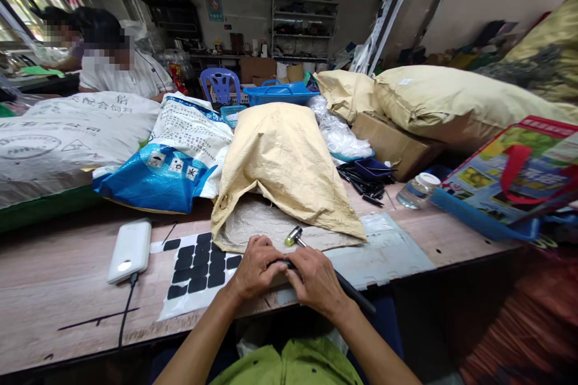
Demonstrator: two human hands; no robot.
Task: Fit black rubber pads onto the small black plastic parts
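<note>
My left hand point(257, 266) is closed at the table's front edge, fingers bent and thumb pressed in. Close beside it, my right hand point(318, 281) is also closed. Between the fingertips of both is a small dark piece point(286, 264), mostly covered, its kind unclear. A small hammer point(294, 236) with a metal and yellow-green head lies by the right hand. Its black handle passes beneath that hand and shows again beyond it; whether the palm grips it is hidden. Left of the hands lies a white sheet point(174, 313) of black rounded-square stickers point(197, 270).
A beige woven sack point(282, 156) stands open-mouthed ahead, beside a blue-white sack point(180, 150). Left sits a white power bank point(130, 249) with a cable. Right are a translucent plastic sheet point(388, 249), a lidded jar point(418, 191) and a blue tray point(487, 216). People sit far left.
</note>
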